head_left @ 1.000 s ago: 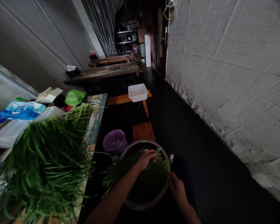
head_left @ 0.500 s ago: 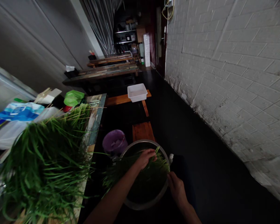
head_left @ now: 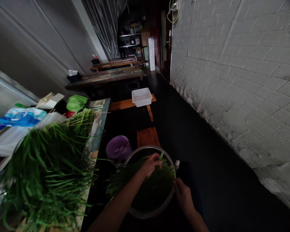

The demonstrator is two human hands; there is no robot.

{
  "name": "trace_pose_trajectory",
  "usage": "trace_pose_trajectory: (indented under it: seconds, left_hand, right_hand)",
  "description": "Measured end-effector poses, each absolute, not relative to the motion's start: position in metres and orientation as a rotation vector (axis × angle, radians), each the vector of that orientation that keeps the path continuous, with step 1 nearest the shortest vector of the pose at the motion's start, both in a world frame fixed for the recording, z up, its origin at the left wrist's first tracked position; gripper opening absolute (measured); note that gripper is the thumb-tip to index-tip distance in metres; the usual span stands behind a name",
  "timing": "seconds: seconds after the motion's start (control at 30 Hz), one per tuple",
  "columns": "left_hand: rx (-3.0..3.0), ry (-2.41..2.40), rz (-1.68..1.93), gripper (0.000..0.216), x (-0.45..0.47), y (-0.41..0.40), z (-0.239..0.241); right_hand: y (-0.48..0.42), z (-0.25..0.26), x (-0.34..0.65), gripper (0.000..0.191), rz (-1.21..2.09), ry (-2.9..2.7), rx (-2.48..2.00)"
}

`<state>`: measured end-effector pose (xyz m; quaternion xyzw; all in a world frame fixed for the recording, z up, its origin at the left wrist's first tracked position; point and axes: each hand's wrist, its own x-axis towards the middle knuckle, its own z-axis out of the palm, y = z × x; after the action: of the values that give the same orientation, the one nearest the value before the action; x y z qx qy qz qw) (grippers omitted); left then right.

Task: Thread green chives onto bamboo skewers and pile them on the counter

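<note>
A round metal basin [head_left: 151, 212] stands low in front of me, filled with long, flat green leaves that look like garlic chives [head_left: 157, 183]. My left hand [head_left: 151, 165] reaches over the basin, fingers closed around a small bunch, its pale cut ends sticking up past the fingertips. At the basin's right side, my right hand [head_left: 183, 193] is closed on the rim. On the table to the left lies a big heap of the same chives [head_left: 50, 164], some leaves hanging over the edge.
Beyond the basin are a purple bucket [head_left: 119, 149] and a wooden stool [head_left: 148, 137]. A white plastic tub [head_left: 141, 97] sits on a bench. Green bags [head_left: 76, 103] and a blue-white package [head_left: 23, 116] lie behind the heap. A white brick wall [head_left: 244, 80] runs along the right.
My left hand has shifted very slightly with the chives still in it. The right hand stays on the basin's rim.
</note>
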<state>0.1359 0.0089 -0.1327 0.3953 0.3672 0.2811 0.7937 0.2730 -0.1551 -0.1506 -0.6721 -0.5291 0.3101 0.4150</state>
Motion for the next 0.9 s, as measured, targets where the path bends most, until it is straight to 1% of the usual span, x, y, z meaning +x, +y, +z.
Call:
trace_pose_trajectory:
  seconds: [0.1, 0.27, 0.67, 0.9]
  left_hand:
    - [0.832, 0.809, 0.591, 0.034, 0.1352, 0.0099, -0.1300]
    - [0.827, 0.812, 0.541, 0.037, 0.1311, 0.0114, -0.1265]
    - [0.897, 0.876, 0.559, 0.034, 0.1295, 0.0086, -0.1301]
    - [0.957, 0.894, 0.546, 0.036, 0.1299, 0.0063, -0.1250]
  right_hand:
    - [-0.1557, -0.1500, 0.2737, 0.035, 0.795, -1.322, -1.683]
    - [-0.1558, -0.1494, 0.2729, 0.036, 0.778, -1.316, -1.681]
    - [-0.1561, -0.1451, 0.2692, 0.037, 0.740, -1.351, -1.688]
    - [-0.1535, -0.1442, 0.2648, 0.038, 0.676, -1.367, -1.693]
